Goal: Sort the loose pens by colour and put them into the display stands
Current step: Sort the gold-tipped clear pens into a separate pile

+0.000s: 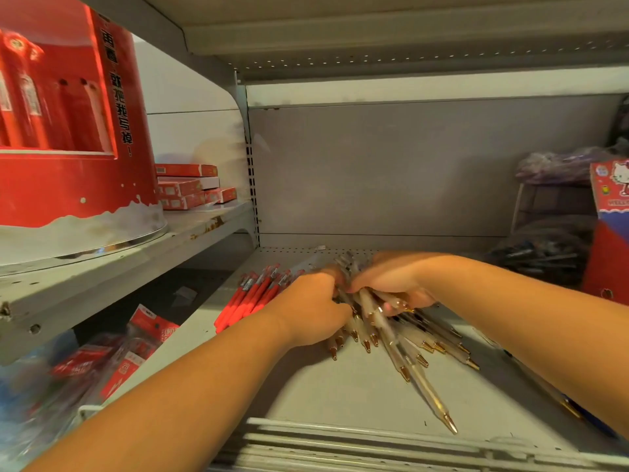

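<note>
The grey metal shelf carries everything at its middle. Up on the next shelf to the left stands a big red display stand with flat red boxes stacked just beside it.

Both bare forearms reach in from the near edge and the hands meet over the pile. The right hand arches over a bundle of clear pens, thumb across the top and curled fingers under it, gripping the bundle. The gold tips fan out toward the near edge and rest on the shelf. The left hand lies knuckles up against the same bundle. Its fingers are tucked under and blurred, and they seem to clutch the clear pens too.

The red pens lie side by side on the shelf, touching the left hand's far side.
</note>
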{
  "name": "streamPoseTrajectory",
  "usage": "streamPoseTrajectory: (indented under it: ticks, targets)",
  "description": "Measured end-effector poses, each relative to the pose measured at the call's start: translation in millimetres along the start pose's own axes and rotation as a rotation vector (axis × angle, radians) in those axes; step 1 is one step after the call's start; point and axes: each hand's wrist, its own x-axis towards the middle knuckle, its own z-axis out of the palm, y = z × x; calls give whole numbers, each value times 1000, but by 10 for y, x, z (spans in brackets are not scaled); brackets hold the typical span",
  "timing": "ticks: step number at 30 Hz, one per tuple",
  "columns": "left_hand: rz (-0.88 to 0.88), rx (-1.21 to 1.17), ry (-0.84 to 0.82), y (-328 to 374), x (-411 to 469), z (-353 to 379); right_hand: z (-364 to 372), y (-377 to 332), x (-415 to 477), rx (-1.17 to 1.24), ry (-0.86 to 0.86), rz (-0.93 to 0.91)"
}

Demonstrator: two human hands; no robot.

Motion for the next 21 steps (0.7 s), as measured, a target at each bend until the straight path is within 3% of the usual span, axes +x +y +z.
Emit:
streamPoseTrajectory:
  ticks: [7,17,21]
  targets:
    - [-120,-36,48,-60,-22,-58,59,-154,-82,227,-10,-50]
    - [-234,-26,117,-73,99,-6,165,-86,-89,-294,260,-148]
    - [-251,56,73,-43,198,24,203,15,-263,-629,299,-243]
